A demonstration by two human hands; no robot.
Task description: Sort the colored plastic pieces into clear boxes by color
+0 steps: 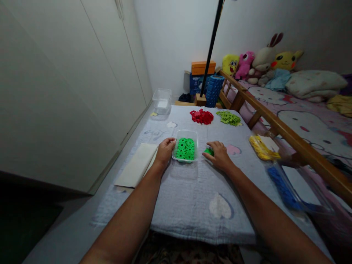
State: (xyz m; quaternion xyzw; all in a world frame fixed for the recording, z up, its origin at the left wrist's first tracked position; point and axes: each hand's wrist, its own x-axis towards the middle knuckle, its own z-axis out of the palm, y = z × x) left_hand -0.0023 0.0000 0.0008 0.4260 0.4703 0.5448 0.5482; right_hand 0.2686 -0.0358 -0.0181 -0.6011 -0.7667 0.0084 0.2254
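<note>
Both arms stretch forward: left fingers (169, 141) rest loosely open against the tray (192, 132); right fingers (211, 145) grip green pieces (208, 151).

Worktop (192, 190): covered by a pale blue-grey cloth printed with hearts.

- Centre: clear rectangular plastic tub (187, 131), bright green flat foam pieces (185, 148) inside.
- Just beside it at 3 o'clock: small heap of the same green pieces (209, 151).
- 12 o'clock: pile of red foam pieces (202, 116).
- 1 o'clock: pile of lime-green foam pieces (228, 118), near the red pile but apart from it.
- 11 o'clock, far corner: second clear plastic box (162, 96).
- 9 o'clock, left edge: white folded sheet (137, 165), lying flat.
- 3 o'clock, right edge: clear bag of yellow pieces (261, 147).
- 4 o'clock: clear bag of blue pieces (283, 189).
</note>
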